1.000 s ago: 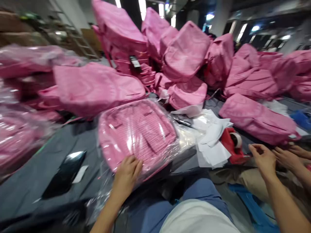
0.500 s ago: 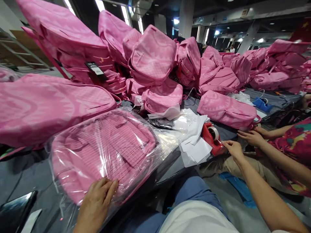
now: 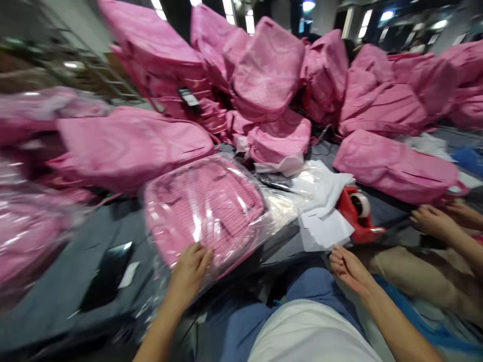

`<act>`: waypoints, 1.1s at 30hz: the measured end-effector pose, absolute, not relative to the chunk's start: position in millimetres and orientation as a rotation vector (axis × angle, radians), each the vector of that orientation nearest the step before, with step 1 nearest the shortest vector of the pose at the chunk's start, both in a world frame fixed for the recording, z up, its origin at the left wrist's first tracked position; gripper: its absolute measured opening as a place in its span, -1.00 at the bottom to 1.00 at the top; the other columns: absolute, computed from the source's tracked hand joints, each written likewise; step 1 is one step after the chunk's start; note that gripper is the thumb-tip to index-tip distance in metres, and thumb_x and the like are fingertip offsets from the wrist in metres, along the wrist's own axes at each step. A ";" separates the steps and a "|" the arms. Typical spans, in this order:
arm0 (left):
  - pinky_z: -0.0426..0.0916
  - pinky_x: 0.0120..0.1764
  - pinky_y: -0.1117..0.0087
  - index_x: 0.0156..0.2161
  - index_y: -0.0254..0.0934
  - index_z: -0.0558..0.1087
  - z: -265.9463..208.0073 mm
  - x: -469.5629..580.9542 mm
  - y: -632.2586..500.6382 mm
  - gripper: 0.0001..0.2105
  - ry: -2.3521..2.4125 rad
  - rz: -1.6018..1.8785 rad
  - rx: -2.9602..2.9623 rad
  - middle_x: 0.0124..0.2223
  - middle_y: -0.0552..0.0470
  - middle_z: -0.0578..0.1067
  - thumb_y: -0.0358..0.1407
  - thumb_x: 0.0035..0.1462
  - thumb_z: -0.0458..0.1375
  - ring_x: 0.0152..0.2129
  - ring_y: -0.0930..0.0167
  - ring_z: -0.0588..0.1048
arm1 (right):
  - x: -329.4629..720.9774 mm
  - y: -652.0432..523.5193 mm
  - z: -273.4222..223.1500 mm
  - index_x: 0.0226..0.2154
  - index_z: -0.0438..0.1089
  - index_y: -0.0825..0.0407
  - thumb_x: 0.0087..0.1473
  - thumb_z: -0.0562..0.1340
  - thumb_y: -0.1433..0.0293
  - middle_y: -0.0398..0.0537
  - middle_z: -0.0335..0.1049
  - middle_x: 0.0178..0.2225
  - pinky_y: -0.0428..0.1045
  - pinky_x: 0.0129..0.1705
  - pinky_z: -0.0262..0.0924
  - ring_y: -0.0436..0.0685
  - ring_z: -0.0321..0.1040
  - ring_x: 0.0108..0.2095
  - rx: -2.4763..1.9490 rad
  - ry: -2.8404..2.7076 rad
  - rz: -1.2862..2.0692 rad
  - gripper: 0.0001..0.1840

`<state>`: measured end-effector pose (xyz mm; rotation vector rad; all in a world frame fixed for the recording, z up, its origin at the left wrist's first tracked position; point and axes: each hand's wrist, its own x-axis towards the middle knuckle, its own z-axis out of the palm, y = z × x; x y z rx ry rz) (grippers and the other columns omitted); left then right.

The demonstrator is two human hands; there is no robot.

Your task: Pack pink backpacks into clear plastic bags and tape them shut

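A pink backpack [image 3: 204, 196] lies flat on the table in front of me, inside a clear plastic bag [image 3: 277, 213]. At its near edge is my left hand [image 3: 190, 269], its fingers closed on the plastic. My right hand [image 3: 349, 269] is off the table's near edge, just below a stack of white paper slips [image 3: 326, 230]. Its fingers are pinched together; whatever they hold is too small or blurred to make out. Beyond that hand sits a red tape dispenser [image 3: 345, 206] with a roll of tape [image 3: 361, 205].
Pink backpacks [image 3: 267, 70] are heaped along the back. Another wrapped backpack [image 3: 30, 221] lies at the left, near a black phone [image 3: 107, 276] and a white slip [image 3: 129, 275]. At the right, a co-worker's hands [image 3: 435, 221] are by a pink backpack [image 3: 396, 166].
My right hand has left the tape dispenser and moved left, toward the paper slips. My left hand stays on the wrapped backpack. The view has turned left, showing more of that side.
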<state>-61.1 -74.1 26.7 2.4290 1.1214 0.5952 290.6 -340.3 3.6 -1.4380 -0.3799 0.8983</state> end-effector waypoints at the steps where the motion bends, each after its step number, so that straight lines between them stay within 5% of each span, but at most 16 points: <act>1: 0.33 -0.23 0.23 -0.56 -0.17 0.35 29.2 -58.6 -77.6 -0.50 1.133 0.587 2.431 -0.43 -0.01 0.37 0.00 0.35 -0.11 -0.37 0.26 0.40 | 275.5 -323.1 12.1 -0.50 0.07 -0.07 -0.09 0.39 -0.24 -0.35 -0.13 -0.63 -0.16 -0.69 -0.25 -0.09 -0.27 -0.65 -1.373 -0.464 1.070 -0.30; 6: 0.31 -0.16 0.25 -0.49 -0.22 0.41 31.0 -49.9 -78.6 -0.59 1.231 0.558 2.453 -0.36 -0.01 0.40 -0.21 0.40 -0.04 -0.28 0.31 0.39 | 240.5 -216.0 83.9 -0.44 0.15 -0.04 0.16 0.26 -0.18 -0.34 -0.09 -0.61 -0.11 -0.57 -0.21 -0.06 -0.21 -0.60 -1.160 -1.346 1.318 -0.41; 14: 0.29 -0.17 0.24 -0.44 -0.24 0.47 31.3 -47.6 -79.8 -0.62 1.300 0.537 2.462 -0.31 -0.01 0.42 -0.26 0.43 0.00 -0.27 0.31 0.37 | 209.6 -68.0 120.3 -0.46 0.25 -0.03 0.19 0.22 0.35 -0.23 0.27 -0.55 -0.04 -0.43 -0.18 -0.01 0.06 -0.55 -1.143 -2.828 0.632 -0.80; 20: 0.30 -0.17 0.25 -0.44 -0.23 0.47 26.2 -51.8 -76.0 -0.62 1.229 0.578 2.481 -0.31 -0.01 0.42 -0.27 0.43 0.01 -0.28 0.31 0.37 | 214.5 -44.3 100.0 -0.35 0.37 -0.05 0.05 0.44 0.20 -0.22 0.43 -0.48 -0.07 -0.45 -0.12 0.04 0.27 -0.49 -1.594 -2.568 0.431 -0.72; 24: 0.28 -0.19 0.26 -0.44 -0.24 0.46 21.6 -53.1 -76.0 -0.62 1.221 0.593 2.482 -0.31 -0.01 0.41 -0.26 0.43 0.01 -0.27 0.31 0.37 | 233.1 -70.9 94.1 -0.31 0.42 -0.01 0.27 0.23 0.30 -0.05 0.48 -0.37 -0.03 -0.40 0.01 0.11 0.35 -0.43 -1.791 -2.184 0.052 -0.86; 27: 0.28 -0.20 0.25 -0.43 -0.23 0.48 18.5 -50.7 -75.5 -0.62 1.223 0.613 2.478 -0.31 -0.01 0.41 -0.25 0.43 0.01 -0.26 0.30 0.37 | 232.0 -100.8 83.1 -0.19 0.47 -0.03 0.33 0.20 0.25 0.00 0.49 -0.21 -0.03 -0.30 0.14 0.11 0.41 -0.32 -1.508 -2.297 0.108 -0.82; 33: 0.29 -0.10 0.23 -0.34 -0.24 0.53 40.2 -55.0 -83.4 -0.64 1.150 0.591 2.552 -0.23 -0.02 0.44 -0.18 0.45 0.02 -0.20 0.31 0.38 | 211.5 -102.5 71.5 -0.25 0.38 -0.01 -0.05 0.55 0.25 -0.10 0.45 -0.25 -0.05 -0.31 0.07 0.13 0.37 -0.25 -1.520 -2.431 0.412 -0.59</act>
